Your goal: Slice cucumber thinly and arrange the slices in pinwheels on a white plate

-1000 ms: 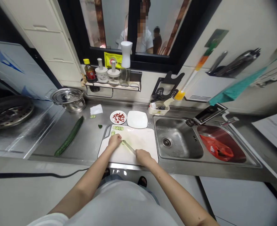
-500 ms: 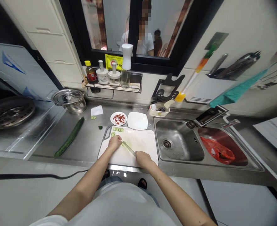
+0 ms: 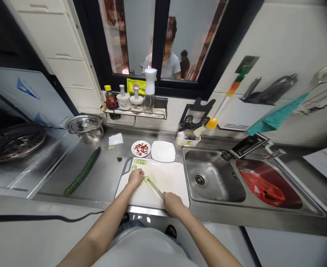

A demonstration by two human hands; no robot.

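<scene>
My right hand [image 3: 172, 203] is closed round the handle of a knife [image 3: 155, 188], whose blade points up and left over the white cutting board [image 3: 163, 174]. The blade's tip touches a cucumber slice [image 3: 146, 179] on the board. Just left of that slice is my left hand [image 3: 136, 177], its fingers pressed together; what they hold, if anything, is too small to make out. Several thin cucumber slices [image 3: 140, 161] lie along the board's upper left edge, and more are beside my left fingertips.
Behind the board stand a plate of red pieces [image 3: 141, 148] and a white plate [image 3: 163, 151]. A whole cucumber [image 3: 82, 172] and lidded pot [image 3: 86, 128] are left, the sink [image 3: 214, 178] right. A person [image 3: 169, 61] shows in the window.
The camera view has tilted upward, so the counter sits lower in the picture. The knife tip has shifted slightly on the cucumber slice; both hands stay about where they were on the board.
</scene>
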